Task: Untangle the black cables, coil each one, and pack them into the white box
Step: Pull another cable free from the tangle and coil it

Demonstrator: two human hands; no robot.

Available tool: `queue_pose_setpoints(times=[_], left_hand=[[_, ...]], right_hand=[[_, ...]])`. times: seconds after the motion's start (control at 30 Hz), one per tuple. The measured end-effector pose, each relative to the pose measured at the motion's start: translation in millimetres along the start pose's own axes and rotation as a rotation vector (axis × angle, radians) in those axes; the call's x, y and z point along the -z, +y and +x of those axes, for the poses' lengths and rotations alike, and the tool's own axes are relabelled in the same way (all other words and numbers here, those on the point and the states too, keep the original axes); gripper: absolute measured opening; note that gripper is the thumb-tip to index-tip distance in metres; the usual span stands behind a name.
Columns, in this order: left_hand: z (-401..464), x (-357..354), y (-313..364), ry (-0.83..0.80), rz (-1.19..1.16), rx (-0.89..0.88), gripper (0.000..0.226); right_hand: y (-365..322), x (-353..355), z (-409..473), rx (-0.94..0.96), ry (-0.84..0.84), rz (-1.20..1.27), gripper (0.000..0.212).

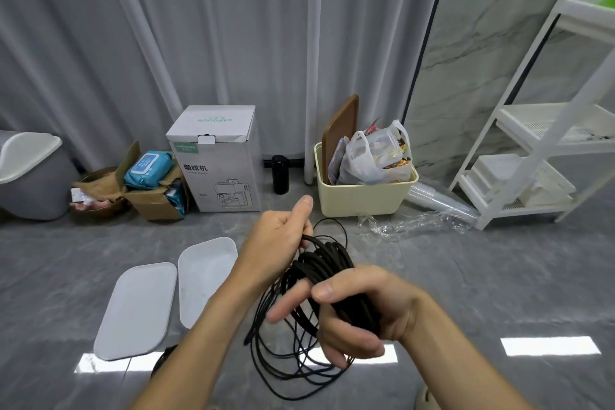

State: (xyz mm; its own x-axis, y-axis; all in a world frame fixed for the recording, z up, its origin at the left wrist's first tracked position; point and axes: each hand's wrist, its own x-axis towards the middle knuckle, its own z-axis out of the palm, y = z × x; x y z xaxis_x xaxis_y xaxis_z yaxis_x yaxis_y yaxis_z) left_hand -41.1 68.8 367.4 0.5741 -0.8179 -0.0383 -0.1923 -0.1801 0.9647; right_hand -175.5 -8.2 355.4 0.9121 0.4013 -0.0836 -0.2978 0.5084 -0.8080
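A thick bundle of black cable (324, 265) stretches between my two hands above the grey floor. My left hand (279, 238) grips its upper end, thumb up. My right hand (357, 311) holds the lower end, with the coil wrapped across the palm and fingers curled round it. Loose black loops (293, 366) hang down and spread on the floor below. The white box (208, 278) and its white lid (138, 309) lie side by side on the floor to the left. Another bit of black cable (163, 359) shows beside my left forearm.
Along the curtain stand a white coffee-machine carton (216, 160), a brown cardboard box with wipes (156, 183), a black bottle (280, 175), a cream bin with bags (364, 186) and a grey bin (30, 176). A white shelf rack (539, 150) and plastic cups (439, 201) are right.
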Motion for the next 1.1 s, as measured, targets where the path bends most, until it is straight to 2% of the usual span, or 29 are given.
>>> queue_pose_setpoints(times=[0.17,0.27,0.3,0.5,0.6,0.73,0.83,0.9,1.03,1.1], left_hand=[[1.2,-3.3,-11.9,-0.037,-0.056,0.137,0.054],[-2.3,-12.2,-15.1,-0.073,-0.145,0.349,0.057],[-3.7,-13.6,-16.6,-0.101,-0.149,0.365,0.057],[-6.5,-17.8,-23.1,-0.246,-0.386,0.282,0.048],[-6.2,-25.1,-26.5,-0.271,-0.401,0.272,0.044],[-7.5,-30.4,-36.6,-0.314,-0.37,0.331,0.058],[-6.1,-33.5,-39.3,-0.37,-0.333,0.462,0.074],[-7.3,-34.2,-38.5,-0.395,-0.247,0.483,0.076],[-10.6,-31.7,-28.2,-0.378,-0.04,0.447,0.071],[-10.4,-33.1,-22.4,-0.349,0.131,0.348,0.066]], right_hand=[[7.4,2.4,1.2,0.306,0.167,0.088,0.045],[8.5,5.6,3.0,0.435,0.195,0.209,0.045],[8.6,6.3,4.4,0.458,0.183,0.247,0.045],[4.9,4.8,7.4,0.573,0.136,0.466,0.05],[2.5,9.3,5.6,0.603,0.152,0.528,0.054],[-8.2,12.5,2.2,0.69,0.329,0.546,0.056],[-18.3,12.5,-3.9,0.794,0.619,0.458,0.053],[-22.2,15.2,-7.1,0.823,0.742,0.385,0.053],[-22.5,26.3,-15.3,0.761,0.966,0.206,0.052],[-20.6,29.9,-16.9,0.714,1.033,0.126,0.055]])
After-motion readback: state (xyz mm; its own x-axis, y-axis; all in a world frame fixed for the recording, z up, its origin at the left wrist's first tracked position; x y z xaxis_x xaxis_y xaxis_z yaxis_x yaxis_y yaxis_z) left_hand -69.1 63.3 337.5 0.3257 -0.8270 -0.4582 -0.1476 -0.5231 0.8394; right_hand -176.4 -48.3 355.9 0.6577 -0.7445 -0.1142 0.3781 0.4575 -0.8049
